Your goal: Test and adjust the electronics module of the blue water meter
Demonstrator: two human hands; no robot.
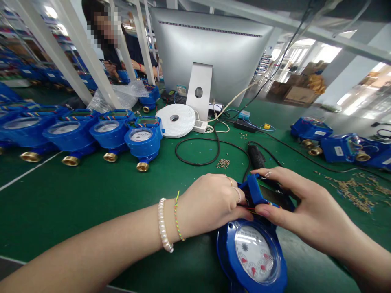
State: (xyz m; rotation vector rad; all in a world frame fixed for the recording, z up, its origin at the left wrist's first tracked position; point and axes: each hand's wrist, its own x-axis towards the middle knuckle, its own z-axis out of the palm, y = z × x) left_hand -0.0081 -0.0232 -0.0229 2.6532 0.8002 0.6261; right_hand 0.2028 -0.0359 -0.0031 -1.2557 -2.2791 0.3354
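Observation:
A blue water meter (253,254) with a round white dial lies in front of me, its dial facing up. My right hand (308,199) grips a blue-edged display module (259,191) between thumb and fingers, tilted above the meter's upper housing. Thin coloured wires (251,210) show under the module. My left hand (214,201) is closed at the left side of the housing, its fingertips tucked in by the wires. What those fingers pinch is hidden. Just behind the module lies a black-handled tool (255,155) with a cable.
Several blue meters (143,140) with brass ends line the left, and more meters (339,144) sit at the right. Small brass screws lie in a pile (223,163) and a wider scatter (354,189). A white tape roll (175,120) and a monitor (210,49) stand behind. Another person (134,53) works opposite.

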